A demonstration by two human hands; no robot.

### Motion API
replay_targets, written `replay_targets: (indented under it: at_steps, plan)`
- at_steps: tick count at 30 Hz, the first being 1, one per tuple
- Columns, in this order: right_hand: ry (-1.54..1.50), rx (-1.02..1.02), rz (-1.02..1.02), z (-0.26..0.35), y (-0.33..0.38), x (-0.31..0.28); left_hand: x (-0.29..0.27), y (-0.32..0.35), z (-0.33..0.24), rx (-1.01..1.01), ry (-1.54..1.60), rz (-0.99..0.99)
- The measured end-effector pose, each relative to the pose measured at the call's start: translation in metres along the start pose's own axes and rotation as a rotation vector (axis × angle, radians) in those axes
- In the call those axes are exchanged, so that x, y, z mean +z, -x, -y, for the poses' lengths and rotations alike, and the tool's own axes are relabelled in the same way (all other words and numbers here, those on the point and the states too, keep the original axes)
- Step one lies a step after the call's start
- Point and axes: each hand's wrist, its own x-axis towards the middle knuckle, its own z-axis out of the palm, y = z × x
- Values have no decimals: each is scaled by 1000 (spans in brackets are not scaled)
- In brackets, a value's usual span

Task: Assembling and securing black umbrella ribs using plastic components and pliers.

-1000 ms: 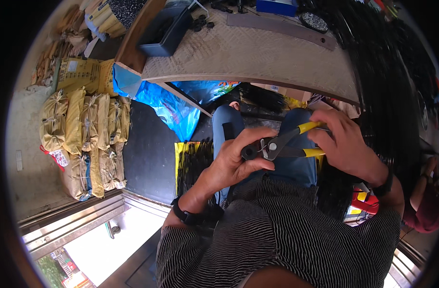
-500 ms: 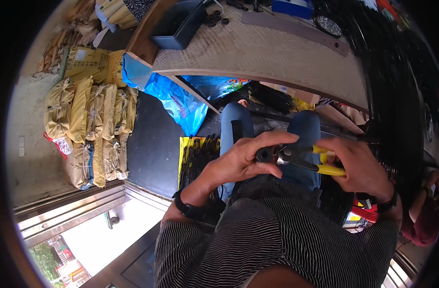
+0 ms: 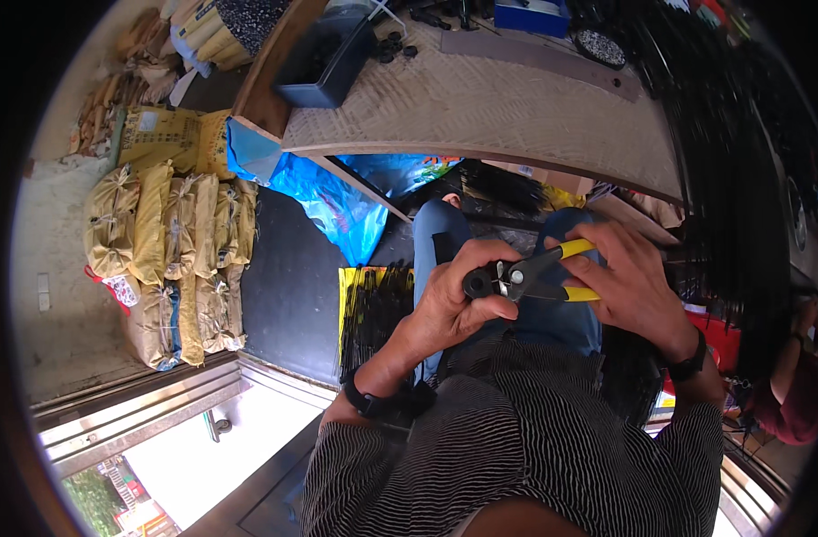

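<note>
Above my lap, my left hand [image 3: 449, 300] is closed, with thumb and fingers round a small black part with a round, ring-like end [image 3: 477, 285]. My right hand [image 3: 631, 282] grips a pair of pliers with yellow handles [image 3: 541, 265], the two handles standing apart. The metal jaws meet the black part beside my left thumb and fingers. What exactly lies between the jaws is too small to make out.
Ahead is a workbench [image 3: 498, 112] with a dark blue bin [image 3: 328, 67], small black parts and a round dish [image 3: 600, 47]. Tied yellow sacks [image 3: 149, 224] are stacked at left. Long black strands hang at right [image 3: 722, 179], near another person's maroon sleeve [image 3: 789, 407]. Blue plastic [image 3: 333, 201] drapes below the bench.
My right hand and the pliers have shifted left and slightly upward, and the handles have tilted up. My left hand has moved a little left, still holding the black part.
</note>
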Motion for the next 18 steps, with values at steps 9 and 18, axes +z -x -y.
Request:
replay_targets:
  at_steps: [9,18]
  plan:
    - [-499,194,-52,-8,2,48,7,-10,16,-19,151,-276]
    - [-238,808,-528,-176,-97,12,9,-12,32,8,196,-279]
